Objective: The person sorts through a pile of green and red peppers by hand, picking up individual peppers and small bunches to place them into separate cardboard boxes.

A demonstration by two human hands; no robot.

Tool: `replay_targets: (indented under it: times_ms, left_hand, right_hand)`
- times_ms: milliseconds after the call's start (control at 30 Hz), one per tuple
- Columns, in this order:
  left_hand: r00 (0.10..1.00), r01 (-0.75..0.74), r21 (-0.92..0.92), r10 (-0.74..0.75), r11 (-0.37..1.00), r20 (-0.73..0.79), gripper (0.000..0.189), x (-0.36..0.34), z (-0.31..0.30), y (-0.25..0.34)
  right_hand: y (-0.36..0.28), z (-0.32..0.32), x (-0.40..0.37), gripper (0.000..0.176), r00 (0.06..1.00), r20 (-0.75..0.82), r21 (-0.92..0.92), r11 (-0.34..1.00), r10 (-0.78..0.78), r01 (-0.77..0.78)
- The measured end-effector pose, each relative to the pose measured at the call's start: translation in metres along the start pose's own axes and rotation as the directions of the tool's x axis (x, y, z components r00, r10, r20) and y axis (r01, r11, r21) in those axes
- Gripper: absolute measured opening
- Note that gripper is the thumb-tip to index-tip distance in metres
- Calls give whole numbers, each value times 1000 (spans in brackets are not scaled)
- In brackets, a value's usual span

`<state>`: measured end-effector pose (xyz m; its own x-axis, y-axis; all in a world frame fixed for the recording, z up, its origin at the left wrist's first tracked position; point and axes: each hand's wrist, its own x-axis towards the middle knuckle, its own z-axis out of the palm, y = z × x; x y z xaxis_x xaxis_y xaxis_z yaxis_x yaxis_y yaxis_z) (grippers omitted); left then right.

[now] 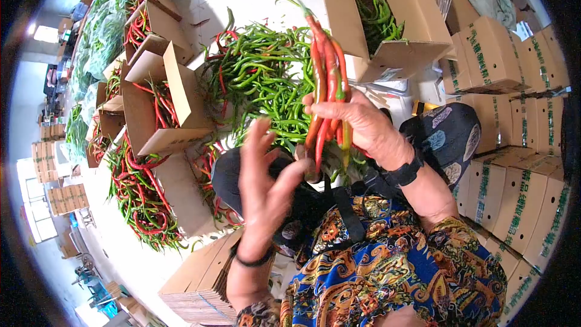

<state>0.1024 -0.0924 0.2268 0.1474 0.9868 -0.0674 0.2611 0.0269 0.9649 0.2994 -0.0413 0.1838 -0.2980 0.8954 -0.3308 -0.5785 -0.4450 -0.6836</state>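
Single view, head-worn. Faces forward and steeply down over the wearer's own chest. Very near: left hand and right hand, with its pepper bunch, fill the centre. Wide fisheye; black corners, bent edges. Pepper heap lies far centre, open boxes far left, stacked cartons right.

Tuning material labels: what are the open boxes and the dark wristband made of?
Open boxes: brown cardboard, matte, going by raw flaps and folded creases. Wristband on the right hand gripping red chilies: black, matte, likely fabric or rubber; too small to tell.
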Motion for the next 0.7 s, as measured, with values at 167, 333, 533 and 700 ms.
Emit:
replay_targets:
  times_ms: [167,333,533,700]
  left_hand:
    - [976,-149,-165,172,975,134,86,42,66,-28]
    - [986,14,-408,56,913,158,63,40,70,-33]
    - [971,239,-461,-197,854,139,50,31,71,-24]
    - [962,264,-681,-242,683,131,22,26,69,-30]
  right_hand:
    - [-5,4,-13,43,998,59,-73,997,-20,24]
    - [-1,-27,-17,41,996,82,-34,999,-19,21]
    - [1,-22,-19,31,991,-25,-97,987,-134,131]
    - [-3,-35,-17,29,995,-62,64,994,-80,84]
